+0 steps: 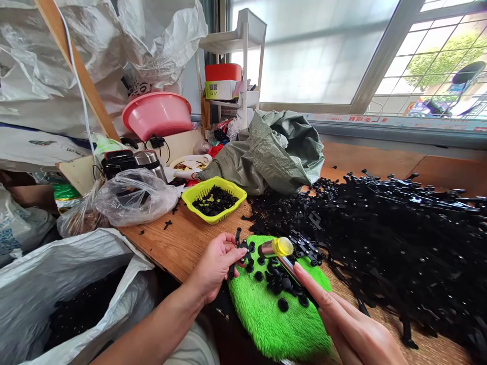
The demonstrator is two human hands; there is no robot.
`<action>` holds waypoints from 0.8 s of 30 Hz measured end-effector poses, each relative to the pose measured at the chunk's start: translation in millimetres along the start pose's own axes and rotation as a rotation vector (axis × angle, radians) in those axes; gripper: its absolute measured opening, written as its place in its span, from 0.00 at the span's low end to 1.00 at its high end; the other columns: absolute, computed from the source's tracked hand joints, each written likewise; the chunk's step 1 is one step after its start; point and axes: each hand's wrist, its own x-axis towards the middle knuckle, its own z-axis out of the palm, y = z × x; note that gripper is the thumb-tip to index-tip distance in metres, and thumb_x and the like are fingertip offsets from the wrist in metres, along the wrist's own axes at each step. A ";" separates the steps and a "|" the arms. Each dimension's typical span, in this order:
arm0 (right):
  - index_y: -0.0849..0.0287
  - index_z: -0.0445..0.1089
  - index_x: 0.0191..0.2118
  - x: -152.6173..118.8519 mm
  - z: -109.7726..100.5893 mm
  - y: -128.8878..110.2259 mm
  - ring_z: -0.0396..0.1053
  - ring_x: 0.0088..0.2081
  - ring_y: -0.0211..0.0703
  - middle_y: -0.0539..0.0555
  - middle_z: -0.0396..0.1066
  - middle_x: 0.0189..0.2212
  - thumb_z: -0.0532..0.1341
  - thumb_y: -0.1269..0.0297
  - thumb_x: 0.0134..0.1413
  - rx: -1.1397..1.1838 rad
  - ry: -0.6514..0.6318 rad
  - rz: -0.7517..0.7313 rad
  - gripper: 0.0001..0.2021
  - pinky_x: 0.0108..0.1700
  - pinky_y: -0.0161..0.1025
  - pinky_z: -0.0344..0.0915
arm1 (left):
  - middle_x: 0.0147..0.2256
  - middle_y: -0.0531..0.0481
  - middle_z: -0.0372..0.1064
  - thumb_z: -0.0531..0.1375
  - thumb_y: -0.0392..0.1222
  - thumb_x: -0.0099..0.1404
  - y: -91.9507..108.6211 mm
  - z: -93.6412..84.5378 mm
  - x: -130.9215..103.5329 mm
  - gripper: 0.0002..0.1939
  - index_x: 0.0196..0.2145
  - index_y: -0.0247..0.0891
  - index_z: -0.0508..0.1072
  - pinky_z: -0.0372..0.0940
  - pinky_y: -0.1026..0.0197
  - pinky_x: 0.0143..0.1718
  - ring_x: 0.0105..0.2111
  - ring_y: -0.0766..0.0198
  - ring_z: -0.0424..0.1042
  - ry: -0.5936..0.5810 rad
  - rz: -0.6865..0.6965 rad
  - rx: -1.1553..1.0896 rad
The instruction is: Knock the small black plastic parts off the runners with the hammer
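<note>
Your left hand (216, 263) pinches a black plastic cross-shaped part (243, 252) at the green fuzzy pad's (274, 319) 10 o'clock edge. Your right hand (352, 329) grips a small yellow-headed mallet (282, 247) just above. Risk: an off-centre strike could catch your fingertips or scatter the loose black caps (283, 304).

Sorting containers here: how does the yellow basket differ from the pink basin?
The yellow basket is a low rectangular tray with slotted walls; the pink basin is round, deeper and solid-walled. The yellow basket sits flat on the wooden table and holds small black parts; the pink basin rests tilted on the clutter behind, its contents out of sight. The pink basin looks larger. Both appear to be plastic.
</note>
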 end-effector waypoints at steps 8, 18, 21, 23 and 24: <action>0.57 0.43 0.62 5.2 -2.8 -9.8 0.57 0.53 0.45 0.54 0.58 0.53 0.41 0.74 0.59 -0.035 0.063 -0.051 0.25 0.43 0.30 0.65 | 0.19 0.59 0.56 0.64 0.47 0.46 3.0 3.8 -1.7 0.22 0.34 0.36 0.58 0.51 0.73 0.13 0.19 0.70 0.60 0.011 0.048 0.043; 0.56 0.38 0.63 9.0 -6.6 -15.4 0.70 0.34 0.46 0.57 0.67 0.38 0.43 0.74 0.55 -0.196 -0.062 -0.013 0.29 0.30 0.35 0.69 | 0.17 0.60 0.54 0.63 0.47 0.44 9.6 5.1 -2.2 0.23 0.32 0.37 0.56 0.53 0.73 0.13 0.19 0.69 0.60 0.019 0.074 0.086; 0.57 0.37 0.63 11.0 -6.6 -15.9 0.70 0.30 0.47 0.56 0.68 0.34 0.45 0.75 0.52 -0.264 -0.066 0.002 0.32 0.27 0.35 0.68 | 0.17 0.60 0.54 0.63 0.47 0.44 9.5 5.6 -2.1 0.22 0.32 0.37 0.56 0.53 0.73 0.13 0.18 0.70 0.60 0.018 0.081 0.100; 0.54 0.39 0.63 11.2 -5.2 -14.9 0.70 0.27 0.46 0.54 0.68 0.33 0.47 0.75 0.50 -0.288 -0.104 0.003 0.34 0.26 0.36 0.68 | 0.17 0.60 0.54 0.62 0.47 0.45 9.2 5.9 -2.1 0.22 0.32 0.37 0.56 0.53 0.73 0.13 0.18 0.70 0.59 0.028 0.095 0.115; 0.54 0.40 0.63 11.1 -4.7 -14.2 0.70 0.27 0.45 0.54 0.68 0.33 0.47 0.75 0.50 -0.265 -0.091 -0.009 0.33 0.26 0.35 0.67 | 0.18 0.60 0.54 0.62 0.47 0.45 8.7 5.9 -1.9 0.22 0.33 0.37 0.56 0.53 0.73 0.13 0.18 0.70 0.59 0.035 0.099 0.116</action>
